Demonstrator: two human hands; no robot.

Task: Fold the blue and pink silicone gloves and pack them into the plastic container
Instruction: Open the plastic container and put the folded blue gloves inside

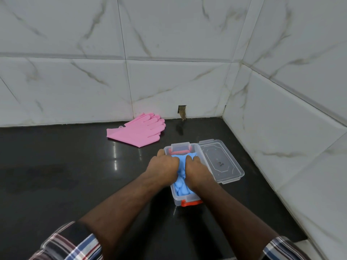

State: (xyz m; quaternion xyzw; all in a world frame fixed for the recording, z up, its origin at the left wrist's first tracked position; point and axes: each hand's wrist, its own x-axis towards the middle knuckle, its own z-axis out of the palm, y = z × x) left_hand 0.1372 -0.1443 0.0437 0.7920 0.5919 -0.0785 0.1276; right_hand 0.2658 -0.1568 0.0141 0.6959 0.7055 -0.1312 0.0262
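Note:
The clear plastic container point(177, 200) with orange clips stands on the black counter, right of centre. Folded blue gloves point(181, 189) lie inside it. My left hand point(163, 167) and my right hand point(197, 170) are both pressed down on the blue gloves inside the container, fingers curled into the material. The pink gloves point(139, 129) lie flat, stacked, at the back of the counter near the wall, well apart from my hands. The container's clear lid point(221, 161) lies flat just right of the container.
The black counter point(75, 175) ends at white marble-tiled walls behind and to the right. A small hole in the back wall point(182, 111) sits above the counter. My checked sleeves show at the bottom edge.

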